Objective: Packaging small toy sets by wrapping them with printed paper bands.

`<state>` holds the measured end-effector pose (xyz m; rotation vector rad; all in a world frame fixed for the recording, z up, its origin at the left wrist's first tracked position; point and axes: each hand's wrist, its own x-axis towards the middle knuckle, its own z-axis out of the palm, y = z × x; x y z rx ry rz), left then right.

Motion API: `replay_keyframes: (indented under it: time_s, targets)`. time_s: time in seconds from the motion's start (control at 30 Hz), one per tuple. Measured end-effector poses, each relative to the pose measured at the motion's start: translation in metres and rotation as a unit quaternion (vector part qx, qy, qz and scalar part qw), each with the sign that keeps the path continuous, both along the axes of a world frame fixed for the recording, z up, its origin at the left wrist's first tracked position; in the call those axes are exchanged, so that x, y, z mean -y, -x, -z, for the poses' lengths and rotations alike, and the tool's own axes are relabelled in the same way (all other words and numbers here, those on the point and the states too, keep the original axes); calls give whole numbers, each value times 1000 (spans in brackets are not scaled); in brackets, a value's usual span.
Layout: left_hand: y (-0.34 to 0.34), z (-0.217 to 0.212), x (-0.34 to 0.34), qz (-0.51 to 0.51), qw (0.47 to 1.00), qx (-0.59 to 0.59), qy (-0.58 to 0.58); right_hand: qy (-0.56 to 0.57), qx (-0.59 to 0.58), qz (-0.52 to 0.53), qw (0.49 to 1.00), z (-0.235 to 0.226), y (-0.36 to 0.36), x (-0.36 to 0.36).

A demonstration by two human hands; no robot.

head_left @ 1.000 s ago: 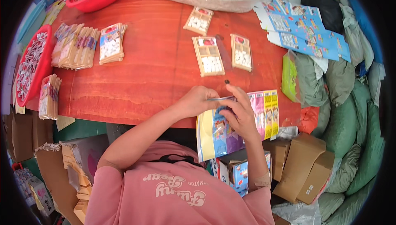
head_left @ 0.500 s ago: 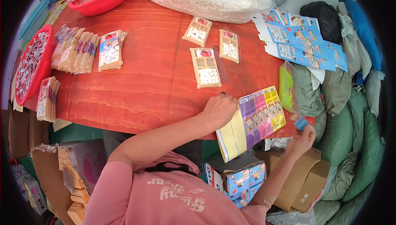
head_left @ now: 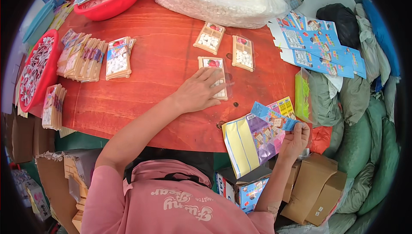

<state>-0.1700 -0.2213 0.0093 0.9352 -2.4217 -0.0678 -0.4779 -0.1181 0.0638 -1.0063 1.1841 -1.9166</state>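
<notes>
My left hand [head_left: 198,91] lies with fingers spread over a small wooden tray [head_left: 211,62] of white pieces, hiding much of it. Two similar divided trays, one upper left [head_left: 209,37] and one to the right [head_left: 243,54], sit close by, each with white pieces and a red picture. Between the fingertips of my right hand [head_left: 295,138] is a blue printed card [head_left: 270,115], held above a sheet striped yellow, purple and pink [head_left: 242,141]. That sheet hangs over the table's front edge.
Stacked filled trays [head_left: 118,60] stand on the red table's left, beside a red basin [head_left: 55,54] of small packets. A large clear bag [head_left: 189,4] of white pieces lies at the back. Flat blue cartons [head_left: 322,39] and a green box [head_left: 303,94] are at the right.
My left hand has left the striped sheet and moved up and left onto the nearest tray. My right hand has brought the blue card left over the sheet.
</notes>
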Motion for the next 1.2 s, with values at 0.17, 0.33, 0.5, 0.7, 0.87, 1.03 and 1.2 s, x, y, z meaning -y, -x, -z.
replay_keyframes:
  time_s: [0.17,0.33,0.5,0.7,0.87,1.03,1.2]
  targets:
    - [-23,-2,-9,3,1000,-25,-14,7,21,-51,998,-2,-16,11]
    - [-37,5,-15,12,995,-88,-38,8,27,-63,998,-5,-29,20]
    - [-37,9,-18,28,998,-57,-2,15,29,-64,997,-7,-38,21]
    - [-16,3,-19,-22,998,-56,21,27,52,-120,991,-13,-54,25]
    - [-39,-8,-56,-58,998,-30,11,29,127,-216,968,-38,-86,32]
    - [-82,-22,-139,-152,988,-11,-35,-37,158,-302,939,-39,-128,28]
    - [-107,-24,-179,-206,973,-34,-96,-88,179,-367,909,-31,-174,19]
